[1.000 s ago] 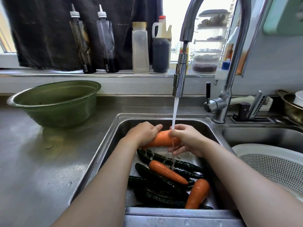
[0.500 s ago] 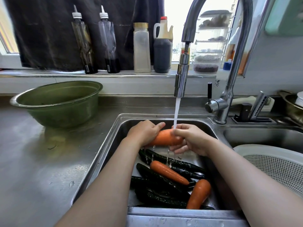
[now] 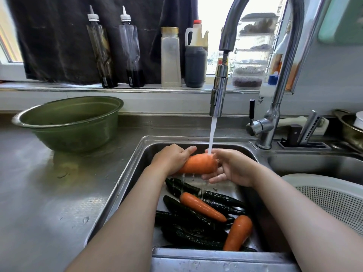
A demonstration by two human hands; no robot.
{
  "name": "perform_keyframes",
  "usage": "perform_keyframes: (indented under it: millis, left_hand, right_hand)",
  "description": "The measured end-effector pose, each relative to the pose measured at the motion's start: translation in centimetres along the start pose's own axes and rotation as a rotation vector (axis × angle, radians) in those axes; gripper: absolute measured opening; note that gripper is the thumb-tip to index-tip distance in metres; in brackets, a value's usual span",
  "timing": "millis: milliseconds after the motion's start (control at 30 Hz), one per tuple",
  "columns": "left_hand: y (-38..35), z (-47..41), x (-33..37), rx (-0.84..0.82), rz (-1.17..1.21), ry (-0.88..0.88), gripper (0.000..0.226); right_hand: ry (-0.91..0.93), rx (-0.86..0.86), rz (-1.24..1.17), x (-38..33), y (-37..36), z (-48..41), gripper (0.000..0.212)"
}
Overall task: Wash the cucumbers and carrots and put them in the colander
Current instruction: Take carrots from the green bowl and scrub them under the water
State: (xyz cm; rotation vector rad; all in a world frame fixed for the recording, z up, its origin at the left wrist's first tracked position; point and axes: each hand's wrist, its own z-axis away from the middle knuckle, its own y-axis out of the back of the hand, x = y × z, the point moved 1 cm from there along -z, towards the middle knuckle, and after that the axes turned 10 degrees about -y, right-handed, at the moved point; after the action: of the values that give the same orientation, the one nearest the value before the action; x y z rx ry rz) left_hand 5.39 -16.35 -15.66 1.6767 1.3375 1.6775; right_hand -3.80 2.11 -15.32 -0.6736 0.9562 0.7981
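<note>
The sink (image 3: 125, 177) is crowded. Dark cucumbers (image 3: 188, 214) and two carrots (image 3: 202, 207) cover most of its floor. Above them the left hand (image 3: 172, 158) and right hand (image 3: 233, 167) hold a big carrot (image 3: 198, 163). The tap head (image 3: 219, 95) hangs right over it, with water (image 3: 212, 134) running down. The tap's tall pipe (image 3: 282, 75) stands at the back, between the sink and the white colander (image 3: 334, 201). Left of the sink, in front of the green bowl (image 3: 68, 124), a wide stretch of table (image 3: 49, 203) lies open.
</note>
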Motion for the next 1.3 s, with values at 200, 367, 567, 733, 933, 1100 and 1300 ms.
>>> perform_keyframes:
  millis: [200,367,567,733,933,1100,1300]
  left_hand:
    - [-0.9,-0.4,-1.9,-0.006,0.21,0.035,0.066]
    - [-0.9,-0.4,-1.9,-0.001,0.282,0.056,0.066]
    - [-0.7,-0.4,-1.1,-0.002,0.145,0.048,0.071]
    - [-0.4,-0.3,-0.3,0.0,0.102,0.045,0.073]
    - [-0.1,0.0,0.0,-0.005,0.094,0.072,0.072]
    - [-0.1,-0.1,0.1,-0.023,0.037,0.086,0.073]
    - [-0.1,0.6,0.2,-0.121,0.358,0.245,0.08]
  right_hand:
    - [0.012,-0.08,-0.019,0.0,0.1,0.2,0.031]
    - [0.019,-0.067,-0.024,-0.1,-0.1,0.1,0.029]
    - [0.039,0.05,0.096,0.0,-0.4,-0.1,0.03]
    - [0.03,0.054,0.072,0.0,-0.1,-0.3,0.034]
    - [0.023,0.042,0.065,-0.1,0.0,-0.1,0.037]
    - [0.024,0.085,0.069,0.1,-0.3,-0.5,0.033]
    - [-0.024,-0.15,-0.152,-0.5,0.9,0.1,0.044]
